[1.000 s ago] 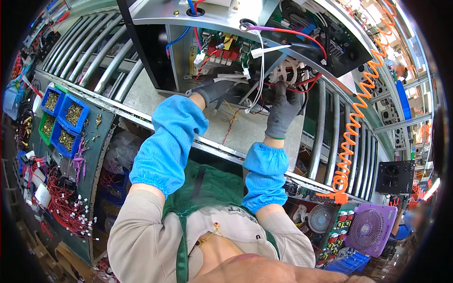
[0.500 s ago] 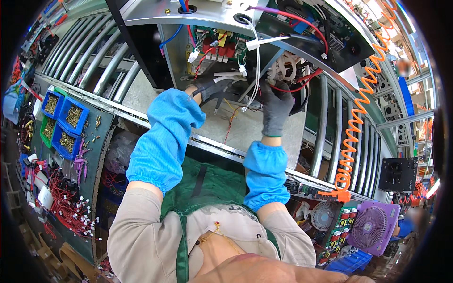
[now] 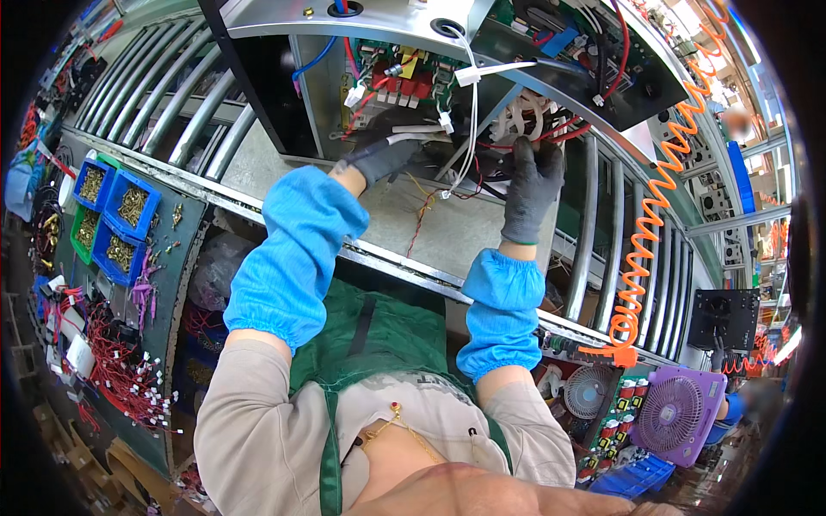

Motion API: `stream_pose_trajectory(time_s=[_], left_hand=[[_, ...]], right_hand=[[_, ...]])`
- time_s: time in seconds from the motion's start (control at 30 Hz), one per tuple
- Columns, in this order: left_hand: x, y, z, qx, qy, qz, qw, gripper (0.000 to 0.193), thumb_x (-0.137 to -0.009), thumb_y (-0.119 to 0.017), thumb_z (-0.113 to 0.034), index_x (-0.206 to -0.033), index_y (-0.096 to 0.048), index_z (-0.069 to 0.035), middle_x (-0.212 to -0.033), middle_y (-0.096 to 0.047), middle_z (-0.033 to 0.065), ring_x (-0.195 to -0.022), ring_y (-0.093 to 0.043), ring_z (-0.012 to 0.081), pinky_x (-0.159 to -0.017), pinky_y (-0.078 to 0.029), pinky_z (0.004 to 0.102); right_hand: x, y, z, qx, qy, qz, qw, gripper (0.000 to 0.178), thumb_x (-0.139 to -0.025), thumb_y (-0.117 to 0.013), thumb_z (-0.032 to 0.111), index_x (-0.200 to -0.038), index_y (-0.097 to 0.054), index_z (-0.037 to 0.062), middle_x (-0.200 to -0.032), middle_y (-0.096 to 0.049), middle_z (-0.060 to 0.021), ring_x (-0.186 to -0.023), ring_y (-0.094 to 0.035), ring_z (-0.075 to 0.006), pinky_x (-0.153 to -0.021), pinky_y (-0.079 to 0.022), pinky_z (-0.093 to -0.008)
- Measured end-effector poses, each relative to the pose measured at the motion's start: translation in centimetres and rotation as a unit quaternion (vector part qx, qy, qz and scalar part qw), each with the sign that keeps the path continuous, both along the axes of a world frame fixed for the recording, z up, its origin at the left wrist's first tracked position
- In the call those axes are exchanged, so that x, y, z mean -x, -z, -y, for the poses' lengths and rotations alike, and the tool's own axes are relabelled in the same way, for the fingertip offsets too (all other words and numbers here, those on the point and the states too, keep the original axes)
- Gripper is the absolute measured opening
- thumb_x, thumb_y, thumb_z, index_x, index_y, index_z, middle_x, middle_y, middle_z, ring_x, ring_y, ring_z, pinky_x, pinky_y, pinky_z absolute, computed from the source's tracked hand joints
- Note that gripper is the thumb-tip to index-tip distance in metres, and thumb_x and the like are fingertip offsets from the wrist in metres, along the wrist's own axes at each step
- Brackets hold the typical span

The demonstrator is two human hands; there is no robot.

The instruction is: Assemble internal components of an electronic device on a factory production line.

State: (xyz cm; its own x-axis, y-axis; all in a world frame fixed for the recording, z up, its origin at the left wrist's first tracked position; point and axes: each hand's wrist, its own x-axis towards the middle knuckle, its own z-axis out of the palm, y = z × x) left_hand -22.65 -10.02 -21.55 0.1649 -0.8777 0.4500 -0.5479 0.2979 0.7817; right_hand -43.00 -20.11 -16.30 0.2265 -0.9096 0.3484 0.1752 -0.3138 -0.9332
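Leaving red wires (image 3: 572,133) slack seems wise: the right hand (image 3: 532,185) bends beside them, right of the circuit board (image 3: 404,84); the left hand (image 3: 387,161), below it, meets a pale cable (image 3: 419,137). I cannot tell either grip.

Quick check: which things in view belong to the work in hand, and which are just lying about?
In use, it seems:
open metal case
white-sleeved cable beside the left hand
white bundled wires at the right hand

Probably just about:
blue parts bins
red wires with white plugs
purple fan
orange coiled hose
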Motion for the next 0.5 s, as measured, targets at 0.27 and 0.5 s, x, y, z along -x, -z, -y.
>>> stream_pose_trajectory(time_s=[0.27, 0.5], left_hand=[[1.1, 2.7, -1.3, -0.048, -0.224, 0.270, 0.935, 0.019, -0.086, -0.048, -0.018, -0.089, -0.062, -0.006, -0.083, -0.065, 0.0133, -0.073, -0.063, 0.0318, -0.063, -0.051, 0.0420], [0.8, 1.9, -2.2, -0.061, -0.263, 0.340, 0.901, 0.025, -0.086, -0.046, -0.026, -0.086, -0.063, -0.008, -0.075, -0.064, 0.0140, -0.067, -0.063, 0.0313, -0.060, -0.049, 0.0421]], right_hand=[[1.4, -3.1, -0.1, -0.070, -0.030, 0.008, 0.997, 0.027, -0.087, -0.064, 0.019, -0.104, -0.057, -0.0011, -0.086, -0.062, -0.0050, -0.074, -0.056, -0.0111, -0.066, -0.046, -0.0248], [0.8, -3.3, 0.1, 0.185, 0.122, -0.190, 0.956, 0.031, -0.090, -0.056, 0.024, -0.110, -0.060, -0.0002, -0.093, -0.067, -0.0182, -0.080, -0.065, -0.0210, -0.072, -0.048, -0.0324]])
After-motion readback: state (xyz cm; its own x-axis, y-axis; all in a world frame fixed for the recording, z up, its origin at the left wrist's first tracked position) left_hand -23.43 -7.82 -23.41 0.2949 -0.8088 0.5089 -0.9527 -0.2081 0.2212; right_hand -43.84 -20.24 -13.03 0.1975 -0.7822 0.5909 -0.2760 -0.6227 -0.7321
